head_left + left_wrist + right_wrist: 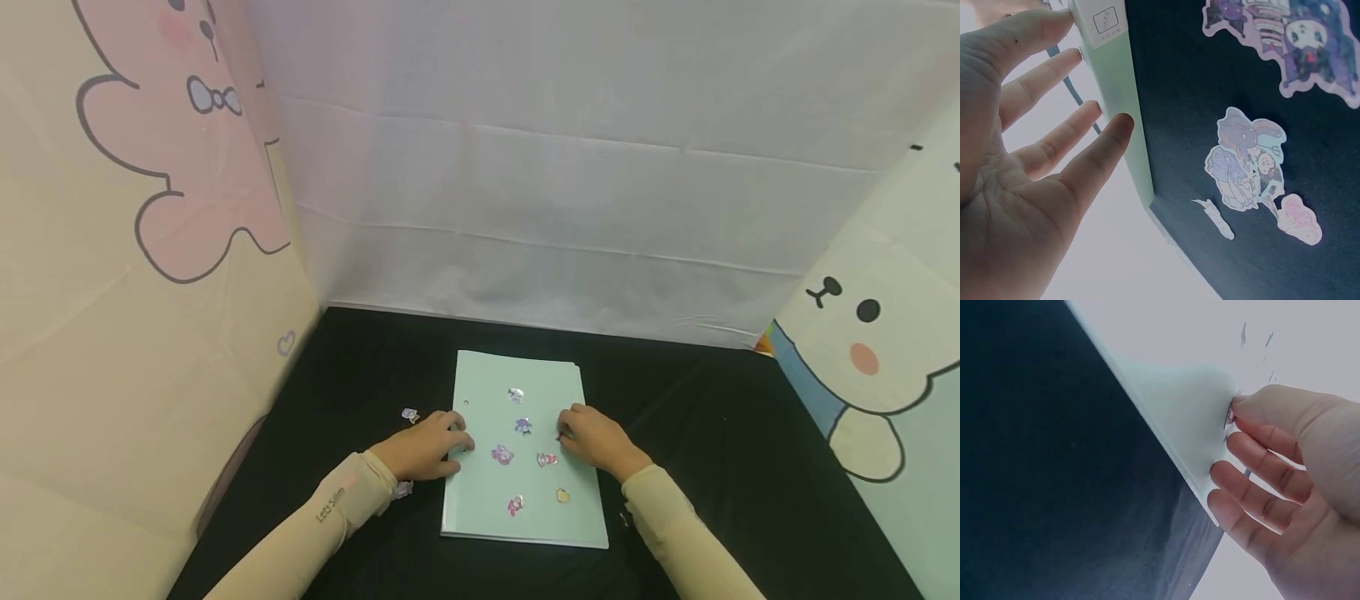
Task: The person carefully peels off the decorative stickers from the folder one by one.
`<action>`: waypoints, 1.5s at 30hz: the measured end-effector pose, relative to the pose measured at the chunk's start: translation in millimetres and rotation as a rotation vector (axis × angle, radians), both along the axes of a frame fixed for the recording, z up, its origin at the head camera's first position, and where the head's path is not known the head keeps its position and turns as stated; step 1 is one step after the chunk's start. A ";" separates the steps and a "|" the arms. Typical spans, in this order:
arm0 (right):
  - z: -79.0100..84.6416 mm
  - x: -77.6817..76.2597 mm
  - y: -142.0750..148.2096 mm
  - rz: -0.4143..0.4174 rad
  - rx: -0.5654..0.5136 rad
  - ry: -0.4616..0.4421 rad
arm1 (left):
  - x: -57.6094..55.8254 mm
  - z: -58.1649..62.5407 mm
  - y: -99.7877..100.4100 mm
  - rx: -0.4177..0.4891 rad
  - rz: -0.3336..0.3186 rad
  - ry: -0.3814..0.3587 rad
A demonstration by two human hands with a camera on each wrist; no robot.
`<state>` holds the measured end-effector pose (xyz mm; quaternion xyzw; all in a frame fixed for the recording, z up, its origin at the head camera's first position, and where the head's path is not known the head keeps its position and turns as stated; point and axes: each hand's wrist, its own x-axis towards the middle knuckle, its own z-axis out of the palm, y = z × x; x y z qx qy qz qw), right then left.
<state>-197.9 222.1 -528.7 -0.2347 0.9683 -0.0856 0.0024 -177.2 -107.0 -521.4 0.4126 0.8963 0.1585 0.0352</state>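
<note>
A pale green folder lies on the black cloth with several small cartoon stickers on its cover, among them a purple sticker and a yellow sticker. My left hand rests along the folder's left edge; its fingers are spread and hold nothing, seen beside the labelled spine in the left wrist view. Over the right side of the cover, my right hand pinches a small sticker between thumb and forefinger. The fingers mostly cover that sticker, so its picture is unclear.
Loose cartoon stickers lie on the black cloth left of the folder, one of them a pink sticker. Hanging fabric with a pink cartoon figure stands at the left, a white cartoon bear at the right.
</note>
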 end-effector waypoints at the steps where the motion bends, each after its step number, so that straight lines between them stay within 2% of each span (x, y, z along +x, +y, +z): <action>1: -0.1 -0.4 0.0 -0.003 -0.001 -0.007 | -0.1 -0.2 0.2 0.000 0.000 -0.001; 7: 1.3 -4.3 1.5 -0.019 -0.019 -0.051 | -1.4 0.9 1.7 0.008 -0.003 0.007; 13: 2.4 -6.0 3.3 -0.002 -0.058 -0.086 | -2.2 0.5 3.1 0.006 -0.009 0.004; 19: -1.4 -5.9 4.5 -0.026 -0.179 -0.155 | -1.5 -0.7 3.5 -0.006 -0.006 0.002; 24: -2.7 -5.5 11.6 -0.072 -0.249 -0.165 | -0.6 -2.4 4.2 -0.005 -0.004 -0.002; 28: -2.1 -4.0 26.9 -0.099 -0.264 -0.156 | -0.3 -3.6 5.1 -0.009 -0.002 -0.001; 33: 0.2 1.4 57.7 -0.126 -0.268 -0.138 | 0.7 0.9 4.7 -0.002 -0.007 -0.005; 40: 2.6 9.6 99.2 -0.221 -0.180 -0.112 | 1.8 3.2 3.0 0.003 0.000 -0.012; 45: 3.6 11.5 117.0 -0.245 -0.152 -0.097 | 2.2 1.9 2.4 -0.002 0.007 -0.005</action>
